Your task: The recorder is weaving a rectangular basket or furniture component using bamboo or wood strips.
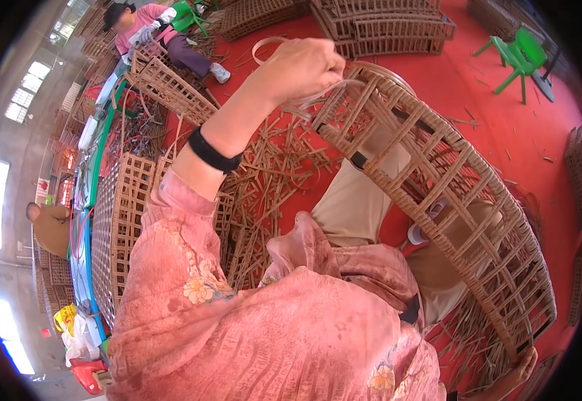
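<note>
A long brown woven basket (438, 180) with an open lattice lies tilted across my lap, running from the upper middle to the lower right. My left hand (309, 67) is raised beside its far end, with the fingers closed on a thin tan weaving strip (269, 41). The strip loops out behind the hand, and a pale, blurred length passes below it toward the basket's rim. At the basket's near end, low on the right, my right hand (519, 375) is closed around the edge; part of its grip is hidden.
Cut strips (281, 180) litter the red floor (471, 87). Another lattice basket (127, 220) stands at my left. Stacked baskets (391, 30) are at the back, and a green chair (518, 60) far right. A co-worker (164, 37) handles a basket at upper left.
</note>
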Motion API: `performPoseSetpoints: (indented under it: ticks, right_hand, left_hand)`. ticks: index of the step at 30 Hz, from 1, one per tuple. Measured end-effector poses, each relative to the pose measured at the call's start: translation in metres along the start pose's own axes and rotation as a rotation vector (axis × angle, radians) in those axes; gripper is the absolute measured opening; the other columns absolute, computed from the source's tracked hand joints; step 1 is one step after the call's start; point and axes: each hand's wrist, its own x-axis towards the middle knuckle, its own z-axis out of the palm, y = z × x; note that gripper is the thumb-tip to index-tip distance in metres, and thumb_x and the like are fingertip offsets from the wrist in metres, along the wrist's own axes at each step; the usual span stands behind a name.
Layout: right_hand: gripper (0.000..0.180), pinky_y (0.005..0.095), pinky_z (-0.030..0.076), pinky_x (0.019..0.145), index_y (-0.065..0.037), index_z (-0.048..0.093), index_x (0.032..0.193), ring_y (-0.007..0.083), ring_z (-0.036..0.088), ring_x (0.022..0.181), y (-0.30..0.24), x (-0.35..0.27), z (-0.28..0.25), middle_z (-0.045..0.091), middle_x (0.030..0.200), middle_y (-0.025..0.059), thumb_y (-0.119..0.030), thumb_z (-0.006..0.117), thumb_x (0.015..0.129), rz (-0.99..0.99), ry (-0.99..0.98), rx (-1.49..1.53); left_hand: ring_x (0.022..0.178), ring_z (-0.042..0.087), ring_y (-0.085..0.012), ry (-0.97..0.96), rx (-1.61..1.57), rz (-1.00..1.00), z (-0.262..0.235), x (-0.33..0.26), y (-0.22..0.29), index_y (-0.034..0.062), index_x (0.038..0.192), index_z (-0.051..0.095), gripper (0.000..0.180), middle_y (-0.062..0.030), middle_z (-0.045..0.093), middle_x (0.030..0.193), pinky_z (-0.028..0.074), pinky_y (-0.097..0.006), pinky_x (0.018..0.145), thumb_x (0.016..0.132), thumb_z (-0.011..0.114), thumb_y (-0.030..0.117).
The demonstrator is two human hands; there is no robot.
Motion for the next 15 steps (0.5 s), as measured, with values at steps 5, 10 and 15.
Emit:
performPoseSetpoints:
  ticks: [5, 10, 15]
  right_hand:
    - [0.018, 0.0280, 0.038, 0.060, -0.004, 0.069, 0.091, 0.0107, 0.046, 0.066, 0.006, -0.005, -0.001, 0.054, 0.074, 0.0008, -0.018, 0.060, 0.100, 0.010, -0.001, 0.004]
    - [0.019, 0.0274, 0.037, 0.060, -0.004, 0.069, 0.092, 0.0099, 0.045, 0.066, 0.010, -0.001, 0.000, 0.053, 0.074, 0.0000, -0.019, 0.060, 0.100, 0.011, -0.005, 0.008]
    - [0.019, 0.0268, 0.036, 0.060, -0.005, 0.068, 0.092, 0.0091, 0.044, 0.066, 0.017, 0.005, -0.001, 0.052, 0.074, -0.0008, -0.020, 0.060, 0.101, 0.009, -0.021, 0.019]
  left_hand:
    - [0.077, 0.064, -0.0303, 0.267, 0.069, -0.031, 0.018, 0.012, 0.015, 0.0067, 0.086, 0.071, 0.017, -0.0091, 0.061, 0.084, 0.052, -0.045, 0.069, 0.086, 0.069, 0.023]
    - [0.073, 0.069, -0.0184, 0.235, -0.333, -0.209, -0.001, 0.001, 0.035, 0.0025, 0.095, 0.067, 0.024, -0.0083, 0.069, 0.086, 0.053, -0.033, 0.065, 0.089, 0.070, 0.026]
    - [0.064, 0.065, -0.0114, -0.028, -0.422, -0.297, 0.005, -0.009, 0.024, -0.0014, 0.104, 0.064, 0.027, -0.0054, 0.063, 0.071, 0.049, -0.028, 0.059, 0.093, 0.068, 0.023]
